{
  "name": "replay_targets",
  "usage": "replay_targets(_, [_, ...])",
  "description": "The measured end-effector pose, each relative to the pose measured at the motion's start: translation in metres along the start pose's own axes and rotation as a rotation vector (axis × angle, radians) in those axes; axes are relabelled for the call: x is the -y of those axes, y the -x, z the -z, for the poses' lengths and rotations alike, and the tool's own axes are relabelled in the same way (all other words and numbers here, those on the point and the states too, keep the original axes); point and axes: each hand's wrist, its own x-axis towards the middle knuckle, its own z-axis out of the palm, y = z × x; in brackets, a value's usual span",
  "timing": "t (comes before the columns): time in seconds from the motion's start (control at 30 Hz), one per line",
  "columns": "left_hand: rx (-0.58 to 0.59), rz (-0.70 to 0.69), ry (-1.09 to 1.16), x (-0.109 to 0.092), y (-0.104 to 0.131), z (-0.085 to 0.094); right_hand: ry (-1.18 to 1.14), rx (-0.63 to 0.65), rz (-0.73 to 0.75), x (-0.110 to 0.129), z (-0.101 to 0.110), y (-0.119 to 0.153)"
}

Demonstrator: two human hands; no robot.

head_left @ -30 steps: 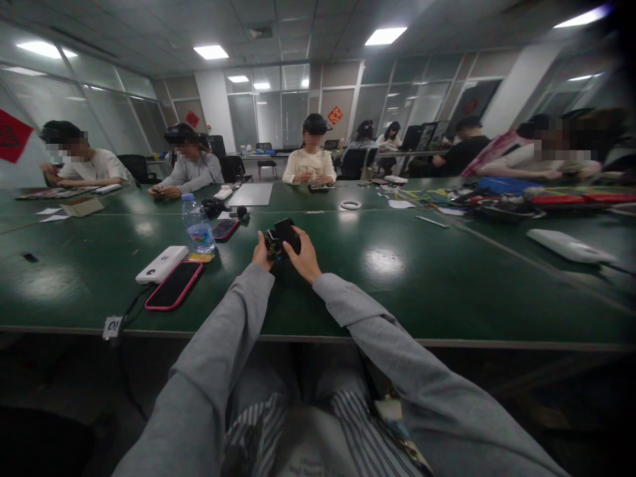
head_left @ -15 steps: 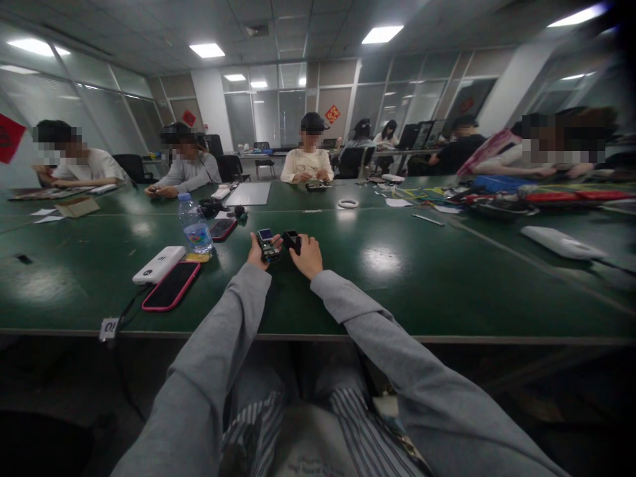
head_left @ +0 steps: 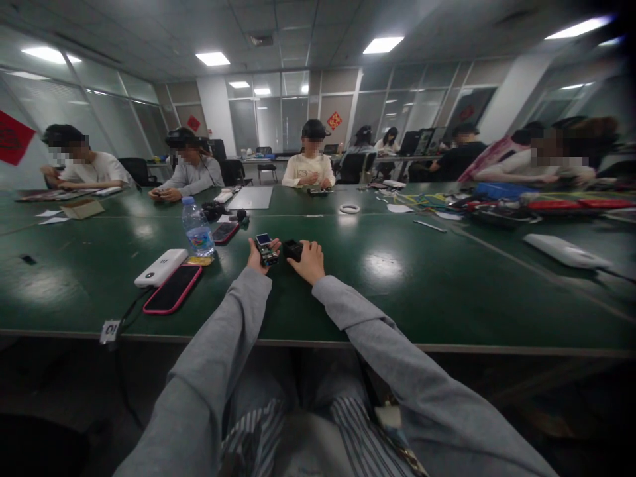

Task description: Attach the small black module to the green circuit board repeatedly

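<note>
In my left hand rests a small circuit board with a little screen at its far end. The fingers lie under and around it, above the green table. Just to the right, my right hand grips a small black case from its right side. Its upper side looks hollow, though the inside is too dark to make out. The board and the case are close together but apart.
Left of my hands stand a water bottle, a white power bank and a pink-edged phone. A second phone lies behind. Farther off are a white ring, a pen and tangled cables. Several people sit around the table.
My right hand has lowered the black case slightly toward the table. The left hand still holds the circuit board in much the same place. The whole view has shifted a little.
</note>
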Motion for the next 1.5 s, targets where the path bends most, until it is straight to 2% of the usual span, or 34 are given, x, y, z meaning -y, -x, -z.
replay_targets(0.23, [0.019, -0.024, 0.026, -0.002, 0.005, 0.001, -0.101, 0.065, 0.048, -0.005, -0.003, -0.002])
replay_targets(0.43, [0.003, 0.005, 0.026, -0.002, 0.006, 0.000, -0.257, 0.025, 0.003, -0.012, -0.008, -0.008])
replay_targets(0.7, [0.003, 0.013, 0.048, -0.003, 0.006, -0.001, -0.173, 0.017, 0.068, -0.015, -0.009, -0.006])
replay_targets(0.8, [0.003, 0.006, 0.038, -0.003, 0.006, -0.001, -0.230, 0.011, 0.010, -0.013, -0.008, -0.009])
replay_targets(0.93, [0.001, -0.007, 0.021, -0.004, 0.008, -0.002, -0.306, 0.068, -0.163, -0.013, -0.006, -0.015])
replay_targets(1.03, [-0.008, -0.012, 0.016, -0.005, 0.010, -0.004, -0.278, 0.096, -0.226, -0.018, -0.006, -0.017])
replay_targets(1.17, [-0.015, -0.022, 0.012, -0.005, 0.012, -0.005, -0.160, 0.023, -0.257, -0.022, -0.008, -0.017])
replay_targets(1.23, [-0.015, -0.021, 0.005, -0.006, 0.011, -0.004, -0.135, -0.026, -0.222, -0.021, -0.008, -0.015])
replay_targets(1.3, [-0.009, -0.020, -0.001, -0.005, 0.009, -0.002, -0.126, -0.049, -0.094, -0.019, -0.007, -0.012])
replay_targets(1.4, [-0.001, -0.017, -0.007, -0.005, 0.006, 0.001, -0.112, -0.017, 0.090, -0.016, -0.006, -0.008])
replay_targets(1.5, [0.004, -0.015, -0.007, -0.005, 0.005, 0.002, -0.165, 0.034, 0.027, -0.022, -0.006, -0.012])
